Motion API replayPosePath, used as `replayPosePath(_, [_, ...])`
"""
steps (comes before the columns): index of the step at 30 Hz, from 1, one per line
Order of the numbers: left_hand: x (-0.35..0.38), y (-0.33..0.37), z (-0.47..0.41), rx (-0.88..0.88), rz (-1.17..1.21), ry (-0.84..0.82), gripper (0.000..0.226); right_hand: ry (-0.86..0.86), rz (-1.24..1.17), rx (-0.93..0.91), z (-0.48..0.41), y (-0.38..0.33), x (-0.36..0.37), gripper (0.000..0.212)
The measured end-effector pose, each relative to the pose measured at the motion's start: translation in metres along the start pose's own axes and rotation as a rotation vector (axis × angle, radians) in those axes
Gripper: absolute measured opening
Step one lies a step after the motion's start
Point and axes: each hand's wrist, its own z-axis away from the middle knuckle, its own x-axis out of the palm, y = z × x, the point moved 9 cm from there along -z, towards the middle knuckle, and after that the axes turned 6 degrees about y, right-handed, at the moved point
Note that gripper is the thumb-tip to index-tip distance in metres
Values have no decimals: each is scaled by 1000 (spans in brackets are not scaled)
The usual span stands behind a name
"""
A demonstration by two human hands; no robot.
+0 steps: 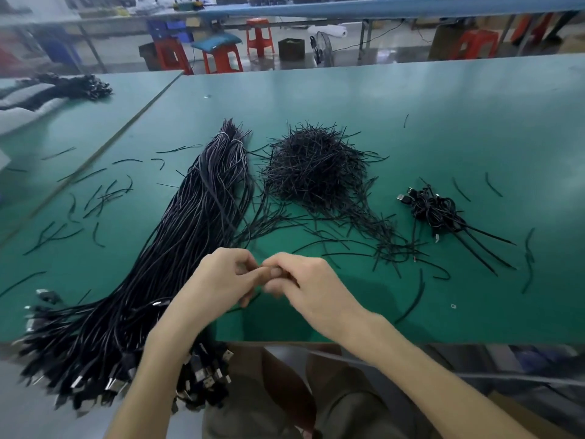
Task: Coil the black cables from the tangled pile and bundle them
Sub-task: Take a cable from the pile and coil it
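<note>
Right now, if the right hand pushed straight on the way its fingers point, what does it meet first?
The left hand. The right hand points left, its fingertips at the left hand's, seemingly touching. Beyond that lies the long cable bundle, though depth is unclear.

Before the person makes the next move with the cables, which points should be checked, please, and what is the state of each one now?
1. Hands in view: left hand and right hand, fingertips together: ok.
2. What the fingers pinch: blurred, cannot tell.
3. Supply: long cable bundle lies left of the hands, connectors overhanging the green table: ok.
4. Ties: pile of short black strands behind the hands, probably reachable: ok.
5. Finished work: coiled cables lie apart on the right: ok.
6. Tidy surface: not ok, loose strands scattered.
</note>
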Motion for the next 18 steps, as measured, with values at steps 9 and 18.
replayPosePath(9, [-15,29,2,186,277,34,30,292,17,193,34,39,-84,10])
replayPosePath(18, [21,37,-5,-43,1244,-88,32,243,-223,128,51,21,-83,10])
